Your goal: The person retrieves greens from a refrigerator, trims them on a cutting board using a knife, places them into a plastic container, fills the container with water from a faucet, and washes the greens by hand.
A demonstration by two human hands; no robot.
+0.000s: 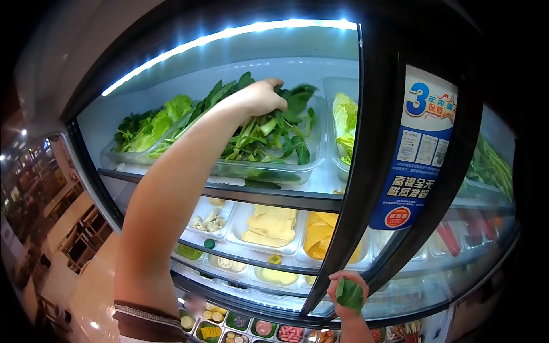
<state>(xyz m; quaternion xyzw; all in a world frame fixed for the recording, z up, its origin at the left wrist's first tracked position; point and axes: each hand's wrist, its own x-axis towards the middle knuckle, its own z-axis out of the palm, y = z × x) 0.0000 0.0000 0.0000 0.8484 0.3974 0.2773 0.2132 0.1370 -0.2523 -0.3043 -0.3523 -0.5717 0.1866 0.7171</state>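
My left hand (264,98) reaches into the top shelf of a lit display fridge. Its fingers are closed around leafy greens (298,102), with dark leaves sticking out past the fingertips. Below it, more stemmed greens (246,143) lie in a clear plastic tray (269,170). Down at the lower right, outside the shelves and near the door frame, my right hand (347,292) is closed on a green leaf (349,295). The leaf covers part of that hand's fingers.
Lettuce (163,123) fills the tray's left neighbour; pale cabbage (344,123) stands on the right. A dark door frame (366,171) with a blue sticker (412,166) divides the opening. Lower shelves hold yellow sheets (269,224). Small food pans (263,328) line the bottom. Tables and chairs (80,240) are at left.
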